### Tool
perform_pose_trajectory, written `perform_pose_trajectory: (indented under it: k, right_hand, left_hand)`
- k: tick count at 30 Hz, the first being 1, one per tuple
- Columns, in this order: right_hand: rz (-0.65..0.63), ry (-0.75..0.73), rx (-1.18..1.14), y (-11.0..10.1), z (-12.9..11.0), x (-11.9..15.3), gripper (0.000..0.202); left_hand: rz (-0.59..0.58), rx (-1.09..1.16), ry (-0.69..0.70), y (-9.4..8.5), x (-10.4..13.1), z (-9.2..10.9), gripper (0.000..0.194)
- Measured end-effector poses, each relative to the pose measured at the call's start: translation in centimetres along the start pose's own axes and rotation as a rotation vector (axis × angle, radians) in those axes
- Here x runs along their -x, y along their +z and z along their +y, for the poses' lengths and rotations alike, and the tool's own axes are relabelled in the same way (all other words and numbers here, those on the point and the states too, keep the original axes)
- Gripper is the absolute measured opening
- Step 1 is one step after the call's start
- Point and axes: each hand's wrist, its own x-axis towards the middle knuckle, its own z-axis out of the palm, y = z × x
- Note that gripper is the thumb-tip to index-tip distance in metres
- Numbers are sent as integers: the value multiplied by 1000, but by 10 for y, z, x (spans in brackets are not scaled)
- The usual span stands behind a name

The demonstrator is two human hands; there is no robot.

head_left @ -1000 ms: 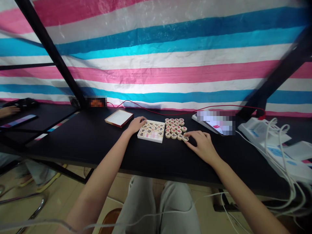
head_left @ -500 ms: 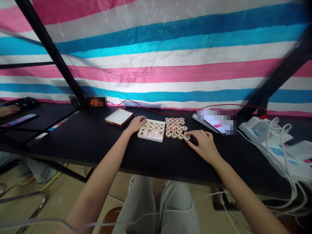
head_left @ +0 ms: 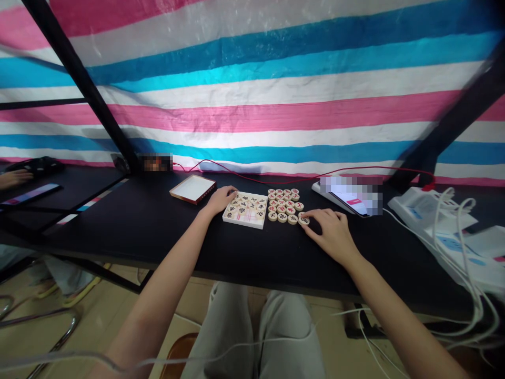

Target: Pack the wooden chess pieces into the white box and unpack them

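A white box (head_left: 245, 222) holds several round pieces with black characters; part of its patterned bottom shows at the front. My left hand (head_left: 221, 200) rests at the box's left back edge, fingertips on the rim. Right of the box, several round pieces (head_left: 281, 202) lie in rows on the black table, red characters behind and black ones in the front row. My right hand (head_left: 330, 231) pinches the rightmost piece of the front row (head_left: 303, 220) between thumb and fingers, at table level.
An open box lid (head_left: 194, 188) lies left of the box. Behind my right hand is a phone (head_left: 357, 200) on a white object. Power strips (head_left: 445, 231) with white cables stand at the right, and a red cable runs along the back. Another person's hand (head_left: 16, 179) shows far left.
The piece in my right hand has shifted very slightly to the right, a little apart from its neighbour. My left hand has stayed at the box.
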Motion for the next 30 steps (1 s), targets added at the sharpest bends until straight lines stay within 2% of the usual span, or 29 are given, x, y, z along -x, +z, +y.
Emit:
perform_pose_trajectory:
  k: [30]
  right_hand:
    - [23, 22, 17, -2, -1, 2, 17]
  left_hand:
    - [1, -11, -9, 0, 0, 1, 33]
